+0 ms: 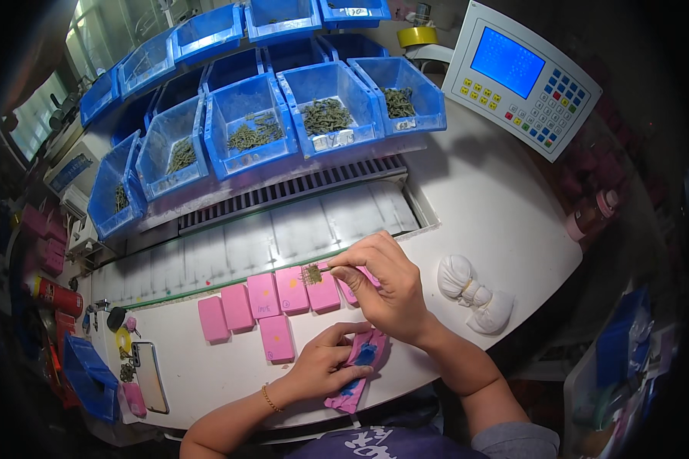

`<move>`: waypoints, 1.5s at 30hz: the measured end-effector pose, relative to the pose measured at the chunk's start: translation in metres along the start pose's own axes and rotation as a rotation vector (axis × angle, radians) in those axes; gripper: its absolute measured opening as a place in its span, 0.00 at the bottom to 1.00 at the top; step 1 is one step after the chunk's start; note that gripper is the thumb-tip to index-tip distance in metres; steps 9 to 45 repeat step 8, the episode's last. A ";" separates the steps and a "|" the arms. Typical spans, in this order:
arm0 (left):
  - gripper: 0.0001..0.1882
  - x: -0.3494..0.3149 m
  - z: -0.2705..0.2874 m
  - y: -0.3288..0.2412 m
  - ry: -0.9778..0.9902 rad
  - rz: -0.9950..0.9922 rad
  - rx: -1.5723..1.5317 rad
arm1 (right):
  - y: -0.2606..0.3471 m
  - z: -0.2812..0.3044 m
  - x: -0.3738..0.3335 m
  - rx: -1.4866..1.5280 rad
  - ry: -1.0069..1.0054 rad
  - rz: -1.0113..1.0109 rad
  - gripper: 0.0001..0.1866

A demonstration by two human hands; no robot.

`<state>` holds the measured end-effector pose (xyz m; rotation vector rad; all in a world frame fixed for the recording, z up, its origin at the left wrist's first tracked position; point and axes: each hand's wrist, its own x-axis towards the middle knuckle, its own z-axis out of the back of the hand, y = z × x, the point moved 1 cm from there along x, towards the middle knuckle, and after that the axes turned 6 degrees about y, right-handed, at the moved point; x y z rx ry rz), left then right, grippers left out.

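Observation:
My right hand [386, 287] is pinched on the thin stem of a small olive-brown piece with fine, bristle-like lines [311, 275], held above the row of pink blocks. Its exact kind is too small to make out. Below it, my left hand [325, 363] grips a soft pink piece with blue patches [366, 353] near the table's front edge; whether this is cloth or an opened rubber mould I cannot tell. Pink rectangular blocks stand in a row, among them a block with a small yellow mark [263, 295]. Another pink block [277, 340] lies in front of that row.
Blue bins [253, 126] with greenish small pieces stand behind a pale metal plate [260, 245]. A control panel [520, 76] rises at the back right. A tied white cloth bundle [475, 294] lies right of my hands, a phone [150, 377] at the left.

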<state>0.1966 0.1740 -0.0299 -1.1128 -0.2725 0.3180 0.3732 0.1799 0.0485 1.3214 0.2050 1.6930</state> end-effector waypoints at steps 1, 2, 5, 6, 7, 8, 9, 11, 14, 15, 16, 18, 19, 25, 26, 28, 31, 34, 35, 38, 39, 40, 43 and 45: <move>0.17 0.000 0.000 0.001 0.002 -0.013 -0.001 | 0.000 0.000 0.000 0.001 0.002 -0.002 0.06; 0.17 0.000 0.000 0.002 0.002 -0.013 -0.001 | -0.001 0.000 0.000 0.001 0.002 -0.002 0.06; 0.17 -0.001 -0.001 0.002 0.007 -0.018 0.000 | -0.001 0.000 0.000 0.009 0.005 -0.013 0.06; 0.17 -0.001 0.000 0.001 0.010 0.006 -0.010 | -0.001 0.000 0.000 0.011 0.008 -0.019 0.06; 0.18 0.000 0.000 0.000 0.014 0.031 -0.019 | -0.001 0.000 -0.001 0.014 0.012 -0.026 0.05; 0.18 -0.001 0.000 0.001 0.018 0.035 -0.016 | 0.000 0.000 -0.001 0.025 0.018 -0.040 0.05; 0.18 -0.001 0.000 0.001 0.018 0.035 -0.016 | 0.000 0.000 -0.001 0.025 0.018 -0.040 0.05; 0.18 -0.001 0.000 0.001 0.018 0.035 -0.016 | 0.000 0.000 -0.001 0.025 0.018 -0.040 0.05; 0.18 -0.001 0.000 0.001 0.018 0.035 -0.016 | 0.000 0.000 -0.001 0.025 0.018 -0.040 0.05; 0.18 -0.001 0.000 0.001 0.018 0.035 -0.016 | 0.000 0.000 -0.001 0.025 0.018 -0.040 0.05; 0.18 -0.001 0.000 0.001 0.018 0.035 -0.016 | 0.000 0.000 -0.001 0.025 0.018 -0.040 0.05; 0.18 -0.001 0.000 0.001 0.018 0.035 -0.016 | 0.000 0.000 -0.001 0.025 0.018 -0.040 0.05; 0.18 -0.001 0.000 0.001 0.018 0.035 -0.016 | 0.000 0.000 -0.001 0.025 0.018 -0.040 0.05; 0.18 -0.001 0.000 0.001 0.018 0.035 -0.016 | 0.000 0.000 -0.001 0.025 0.018 -0.040 0.05; 0.18 -0.001 0.000 0.001 0.018 0.035 -0.016 | 0.000 0.000 -0.001 0.025 0.018 -0.040 0.05; 0.18 -0.001 0.000 0.001 0.018 0.035 -0.016 | 0.000 0.000 -0.001 0.025 0.018 -0.040 0.05; 0.18 -0.001 0.000 0.001 0.018 0.035 -0.016 | 0.000 0.000 -0.001 0.025 0.018 -0.040 0.05; 0.18 -0.001 0.000 0.001 0.018 0.035 -0.016 | 0.000 0.000 -0.001 0.025 0.018 -0.040 0.05; 0.18 -0.001 0.000 0.001 0.018 0.035 -0.016 | 0.000 0.000 -0.001 0.025 0.018 -0.040 0.05; 0.18 -0.001 0.000 0.001 0.018 0.035 -0.016 | 0.000 0.000 -0.001 0.025 0.018 -0.040 0.05; 0.18 -0.001 0.000 0.001 0.018 0.035 -0.016 | 0.000 0.000 -0.001 0.025 0.018 -0.040 0.05; 0.18 -0.001 0.000 0.001 0.018 0.035 -0.016 | 0.000 0.000 -0.001 0.025 0.018 -0.040 0.05; 0.18 -0.001 0.000 0.001 0.018 0.035 -0.016 | 0.000 0.000 -0.001 0.025 0.018 -0.040 0.05; 0.18 -0.001 0.000 0.001 0.018 0.035 -0.016 | 0.000 0.000 -0.001 0.025 0.018 -0.040 0.05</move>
